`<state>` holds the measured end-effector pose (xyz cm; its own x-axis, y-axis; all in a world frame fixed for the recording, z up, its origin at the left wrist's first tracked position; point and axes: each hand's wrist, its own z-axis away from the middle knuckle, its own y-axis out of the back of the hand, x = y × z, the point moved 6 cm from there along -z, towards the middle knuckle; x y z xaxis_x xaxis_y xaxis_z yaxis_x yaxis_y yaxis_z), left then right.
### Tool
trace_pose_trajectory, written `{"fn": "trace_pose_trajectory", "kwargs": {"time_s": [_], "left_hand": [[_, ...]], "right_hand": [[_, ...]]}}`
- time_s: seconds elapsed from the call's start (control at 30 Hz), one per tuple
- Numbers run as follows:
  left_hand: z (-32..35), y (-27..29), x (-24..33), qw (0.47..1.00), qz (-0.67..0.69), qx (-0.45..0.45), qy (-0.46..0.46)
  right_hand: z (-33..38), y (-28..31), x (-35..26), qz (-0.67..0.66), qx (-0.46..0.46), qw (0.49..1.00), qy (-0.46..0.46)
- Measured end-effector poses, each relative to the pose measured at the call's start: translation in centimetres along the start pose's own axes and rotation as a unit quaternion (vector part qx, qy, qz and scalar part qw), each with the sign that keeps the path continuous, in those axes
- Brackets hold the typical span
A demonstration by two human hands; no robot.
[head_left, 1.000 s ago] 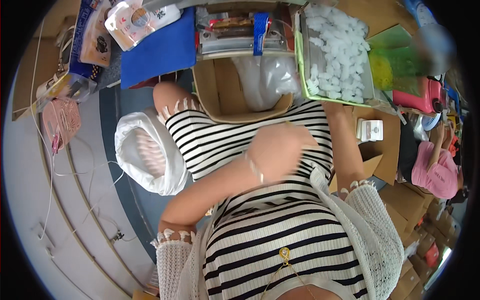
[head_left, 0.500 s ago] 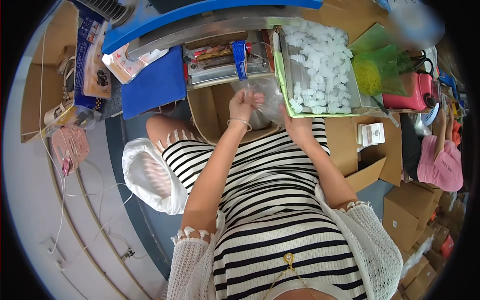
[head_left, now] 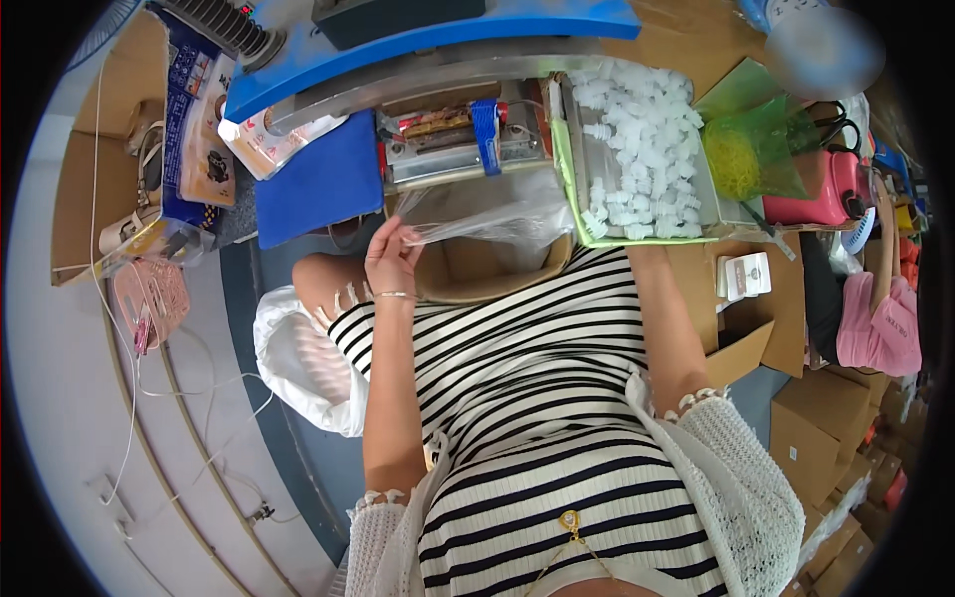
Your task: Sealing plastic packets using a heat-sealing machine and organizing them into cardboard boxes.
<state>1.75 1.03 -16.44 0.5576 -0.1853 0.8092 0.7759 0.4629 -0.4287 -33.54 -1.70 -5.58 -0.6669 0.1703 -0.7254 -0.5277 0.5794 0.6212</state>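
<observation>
A: What makes up the setting?

B: Top: a blue machine (head_left: 547,28) beside a brown worktop (head_left: 691,45). Left: a pale wall (head_left: 80,418) with cables (head_left: 132,428), and a grey-blue floor (head_left: 288,438). Right margin: a co-worker (head_left: 880,323) in pink, near piled boxes (head_left: 821,413).

A: And the containers?

B: Centre: a carton (head_left: 453,271) at the lap, clear film (head_left: 468,207) lying across its mouth. Right of it, a green-rimmed tray (head_left: 572,189) heaped with white parts (head_left: 647,149); beyond, a green bag (head_left: 776,154) with yellow strands (head_left: 733,164). By the left leg, an open white sack (head_left: 298,406) with pinkish contents (head_left: 323,358). Near the wall, a pink basket (head_left: 171,291).

A: How are the hands disposed?

B: Left hand (head_left: 391,257): fingers narrowed on the film's edge, at the carton's left side. Right hand: hidden, its forearm (head_left: 671,328) running up to the tray's near edge; its grip cannot be told.
</observation>
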Motion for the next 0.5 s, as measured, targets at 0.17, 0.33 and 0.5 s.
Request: {"fn": "trace_pose_trajectory", "kwargs": {"time_s": [0.17, 0.33, 0.5], "left_hand": [[-0.1, 1.5, 0.6, 0.993, -0.045, -0.080, 0.074], [2.0, 2.8, 1.8, 0.851, -0.516, -0.038, -0.090], [3.8, -0.2, 3.0, 0.526, -0.843, -0.097, -0.062]], "right_hand": [[-0.2, -4.9, 14.9, -0.116, -0.187, 0.967, 0.126], [1.1, -5.4, 15.2, 0.061, -0.306, 0.938, 0.151], [2.9, -5.1, 13.2, 0.147, -0.380, 0.903, 0.136]]}}
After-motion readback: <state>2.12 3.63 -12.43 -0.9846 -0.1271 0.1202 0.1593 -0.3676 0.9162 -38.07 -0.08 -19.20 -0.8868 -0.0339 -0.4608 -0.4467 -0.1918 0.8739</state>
